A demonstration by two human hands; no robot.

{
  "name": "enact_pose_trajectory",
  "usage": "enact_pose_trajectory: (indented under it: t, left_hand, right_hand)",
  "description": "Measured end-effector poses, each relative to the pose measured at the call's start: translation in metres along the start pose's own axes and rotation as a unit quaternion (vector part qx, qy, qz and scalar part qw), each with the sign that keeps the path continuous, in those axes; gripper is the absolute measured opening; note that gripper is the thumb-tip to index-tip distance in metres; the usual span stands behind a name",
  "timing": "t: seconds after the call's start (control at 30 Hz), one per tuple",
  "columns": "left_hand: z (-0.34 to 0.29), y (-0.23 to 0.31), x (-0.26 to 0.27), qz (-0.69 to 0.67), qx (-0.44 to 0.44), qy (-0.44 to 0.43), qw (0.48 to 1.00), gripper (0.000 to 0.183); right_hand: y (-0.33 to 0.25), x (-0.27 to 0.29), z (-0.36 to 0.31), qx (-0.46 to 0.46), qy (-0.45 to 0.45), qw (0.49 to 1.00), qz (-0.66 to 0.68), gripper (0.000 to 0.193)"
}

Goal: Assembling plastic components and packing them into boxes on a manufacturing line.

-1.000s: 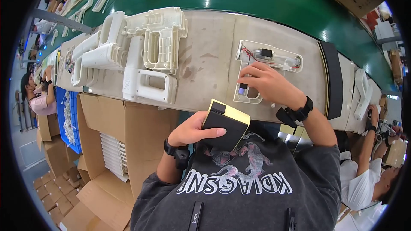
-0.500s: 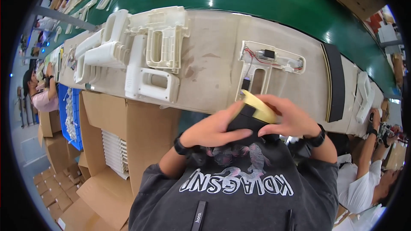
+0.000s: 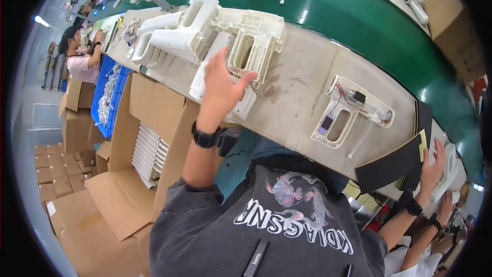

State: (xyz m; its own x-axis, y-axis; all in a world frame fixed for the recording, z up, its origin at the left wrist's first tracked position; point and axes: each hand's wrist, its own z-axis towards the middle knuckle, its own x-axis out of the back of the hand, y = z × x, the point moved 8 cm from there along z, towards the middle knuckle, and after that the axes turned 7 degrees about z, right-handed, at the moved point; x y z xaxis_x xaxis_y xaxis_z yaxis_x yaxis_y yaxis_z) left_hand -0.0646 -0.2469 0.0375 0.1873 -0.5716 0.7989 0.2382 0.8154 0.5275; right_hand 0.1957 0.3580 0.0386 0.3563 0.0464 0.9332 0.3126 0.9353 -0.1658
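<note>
My left hand [image 3: 221, 83] reaches over the stacked white plastic shells, thumb and fingers spread, holding nothing. Just past it lies a cream handle-shaped half shell [image 3: 254, 46] with its ribbed inside facing up. At the bench's right end, my right hand [image 3: 431, 166] has its fingers stretched apart beside a black foam sheet [image 3: 387, 165] with a yellow strip [image 3: 423, 145]. That sheet lies aslant across other black strips [image 3: 423, 118]. Between my hands, an open half shell [image 3: 335, 123] holds red wires and small black parts.
A green conveyor belt [image 3: 328, 15] carrying more shells runs behind the bench. At the left stand an open cardboard box [image 3: 159, 100] with white parts and a blue crate [image 3: 120, 84]. A co-worker's hand [image 3: 447, 202] is close by at the right, near white shells [image 3: 447, 174].
My hands have parted from the black and yellow piece they held together before my chest. The left went to the shells, the right to the foam strips. The view has turned.
</note>
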Motion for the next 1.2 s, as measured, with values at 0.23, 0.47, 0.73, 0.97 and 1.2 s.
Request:
enact_pose_trajectory:
  t: [0.23, 0.47, 0.73, 0.97, 1.2]
  left_hand:
    - [0.019, 0.019, -0.045, 0.117, 0.008, 0.007, 0.993, 0.105]
    - [0.008, 0.09, 0.008, -0.221, 0.027, -0.044, 0.974, 0.092]
    - [-0.091, 0.158, -0.08, -0.638, 0.129, -0.461, 0.603, 0.093]
    - [-0.055, 0.137, -0.112, -0.507, -0.044, -0.358, 0.783, 0.076]
    - [-0.008, 0.174, -0.125, -0.164, -0.294, -0.191, 0.922, 0.076]
  right_hand:
    - [-0.127, 0.026, 0.014, 0.045, -0.044, 0.958, 0.279, 0.033]
    - [-0.144, 0.025, 0.004, 0.024, -0.035, 0.927, 0.374, 0.036]
    - [-0.221, 0.012, 0.043, 0.161, 0.009, 0.924, 0.348, 0.081]
    - [-0.192, -0.031, 0.052, 0.18, -0.083, 0.918, 0.343, 0.076]
    - [-0.181, -0.075, 0.064, 0.172, -0.16, 0.908, 0.348, 0.072]
